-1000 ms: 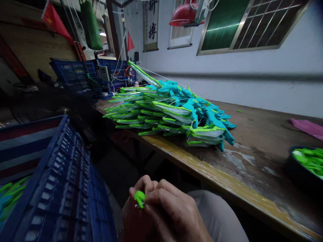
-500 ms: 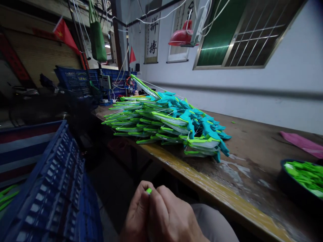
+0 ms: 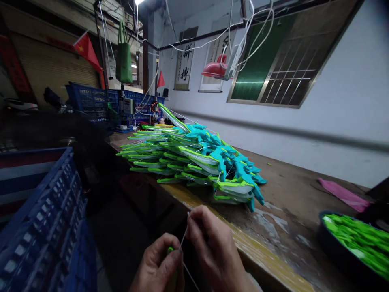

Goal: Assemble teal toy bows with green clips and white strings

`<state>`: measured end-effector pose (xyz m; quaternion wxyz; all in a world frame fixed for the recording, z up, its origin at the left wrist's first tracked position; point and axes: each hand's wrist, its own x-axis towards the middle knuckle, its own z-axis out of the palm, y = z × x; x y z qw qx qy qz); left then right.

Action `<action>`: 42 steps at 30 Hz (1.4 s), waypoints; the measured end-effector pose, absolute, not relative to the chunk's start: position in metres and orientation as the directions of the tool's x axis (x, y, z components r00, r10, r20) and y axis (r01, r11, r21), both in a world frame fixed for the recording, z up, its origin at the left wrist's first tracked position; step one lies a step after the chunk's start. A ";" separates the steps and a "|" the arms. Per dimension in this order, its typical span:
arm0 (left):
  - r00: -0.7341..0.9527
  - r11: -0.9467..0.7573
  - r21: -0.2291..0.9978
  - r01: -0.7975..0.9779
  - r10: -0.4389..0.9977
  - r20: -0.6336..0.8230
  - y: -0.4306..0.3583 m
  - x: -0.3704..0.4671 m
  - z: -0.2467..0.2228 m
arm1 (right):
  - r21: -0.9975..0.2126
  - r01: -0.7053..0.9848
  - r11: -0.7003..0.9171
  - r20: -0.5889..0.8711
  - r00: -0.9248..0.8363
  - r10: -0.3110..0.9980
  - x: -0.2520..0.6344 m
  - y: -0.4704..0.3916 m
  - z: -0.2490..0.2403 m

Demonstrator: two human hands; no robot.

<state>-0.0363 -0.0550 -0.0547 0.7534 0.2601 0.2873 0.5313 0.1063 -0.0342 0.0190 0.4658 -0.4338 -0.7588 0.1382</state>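
Note:
Low in the view, my left hand (image 3: 161, 263) is closed around a small green plastic piece (image 3: 170, 250), most of it hidden by the fingers. A thin white string (image 3: 184, 237) runs up from that piece to my right hand (image 3: 212, 247), whose thumb and fingertips pinch it. Another length of string hangs down between the hands. Beyond them, at the table's edge, lies a heap of toy bows (image 3: 182, 158) with lime-green limbs, clear wrapping, white strings and turquoise parts. Neither hand touches the heap.
A dark basin (image 3: 326, 239) of green plastic pieces (image 3: 358, 239) stands on the table (image 3: 285, 178) at right, near a pink cloth (image 3: 343, 194). At left is a blue crate (image 3: 45, 227). A red lamp (image 3: 215, 69) hangs above. Other blue crates (image 3: 91, 101) stand behind.
My hands, pressed together before, have separated. The right hand has moved up and right with the string, drawing it taut from the green piece in my left. The camera view has shifted.

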 end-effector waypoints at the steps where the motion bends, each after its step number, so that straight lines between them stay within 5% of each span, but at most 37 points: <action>1: 0.262 0.296 0.685 -0.666 0.952 -0.156 -0.055 -0.035 -0.058 | -0.616 0.522 0.590 0.561 -0.235 0.794 0.108 -0.039 0.013; 9: 0.242 0.296 0.739 -0.605 0.953 -0.183 -0.058 -0.033 -0.076 | -0.696 0.472 0.541 0.412 -0.354 0.840 0.120 -0.059 -0.004; 14: 0.271 0.323 0.757 -0.568 0.942 -0.198 -0.059 -0.034 -0.070 | -0.976 0.185 0.119 0.080 -0.205 0.976 0.114 -0.056 -0.019; 19: 0.294 0.303 0.778 -0.551 0.942 -0.159 -0.059 -0.033 -0.058 | -1.000 0.014 -0.011 -0.013 -0.171 0.985 0.112 -0.057 -0.022; 28: 0.363 0.361 0.741 -0.567 0.916 -0.168 -0.053 -0.036 -0.063 | -0.798 0.428 0.423 0.417 -0.114 0.902 0.118 -0.066 -0.047; 42: 0.380 0.419 0.638 -0.646 0.901 -0.207 -0.054 -0.040 -0.068 | -0.582 0.497 0.643 0.702 -0.091 0.706 0.097 -0.069 -0.061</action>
